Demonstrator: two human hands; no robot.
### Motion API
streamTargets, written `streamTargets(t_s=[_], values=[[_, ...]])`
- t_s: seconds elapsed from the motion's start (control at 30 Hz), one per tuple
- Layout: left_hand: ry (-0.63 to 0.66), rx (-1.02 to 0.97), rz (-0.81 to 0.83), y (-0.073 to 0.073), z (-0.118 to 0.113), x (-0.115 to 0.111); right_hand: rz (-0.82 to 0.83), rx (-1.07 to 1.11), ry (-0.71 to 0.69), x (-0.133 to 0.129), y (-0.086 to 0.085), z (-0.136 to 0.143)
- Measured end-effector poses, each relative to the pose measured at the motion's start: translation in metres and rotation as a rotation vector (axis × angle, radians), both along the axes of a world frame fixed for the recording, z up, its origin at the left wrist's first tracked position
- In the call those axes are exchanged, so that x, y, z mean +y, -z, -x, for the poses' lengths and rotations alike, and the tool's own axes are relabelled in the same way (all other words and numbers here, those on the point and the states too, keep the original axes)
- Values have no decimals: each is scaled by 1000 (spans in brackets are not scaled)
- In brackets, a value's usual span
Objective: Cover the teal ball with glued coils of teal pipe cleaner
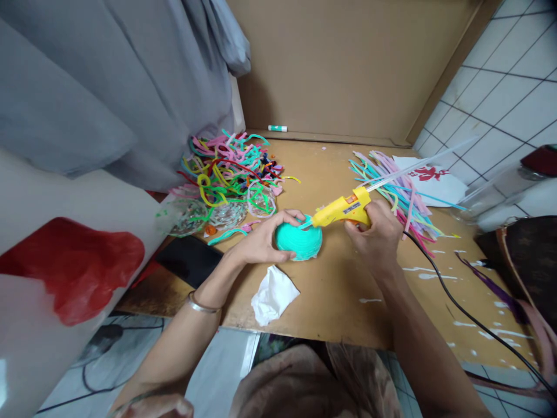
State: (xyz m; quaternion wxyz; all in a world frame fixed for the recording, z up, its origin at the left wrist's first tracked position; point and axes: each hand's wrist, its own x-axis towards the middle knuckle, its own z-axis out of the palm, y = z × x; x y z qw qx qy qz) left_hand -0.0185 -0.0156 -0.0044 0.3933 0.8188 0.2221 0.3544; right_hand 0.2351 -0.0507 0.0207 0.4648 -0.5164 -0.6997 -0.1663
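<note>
A turquoise, ball-like bowl shape, its side ringed with fuzzy pipe cleaner, rests on the wooden table. My left hand grips it from the left, thumb low and fingers over the top rim. In my right hand is a yellow glue gun, its nozzle at the ball's upper right edge. A long clear glue stick sticks out of the gun's back end. Whether the nozzle touches the ball I cannot tell. Just in front of the ball lies a crumpled white tissue.
Tangled, colourful pipe cleaners are heaped at the back left, beside a black phone. Straight pipe cleaners lie at the right. The gun's black cord crosses the table near a brown bag. A glue tube lies at the back.
</note>
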Motion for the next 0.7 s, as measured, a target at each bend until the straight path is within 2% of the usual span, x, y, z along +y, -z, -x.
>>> streamTargets(t_s=[0.7], values=[[2, -10, -19, 0, 1, 1, -11, -27, -10, 1, 2, -3]])
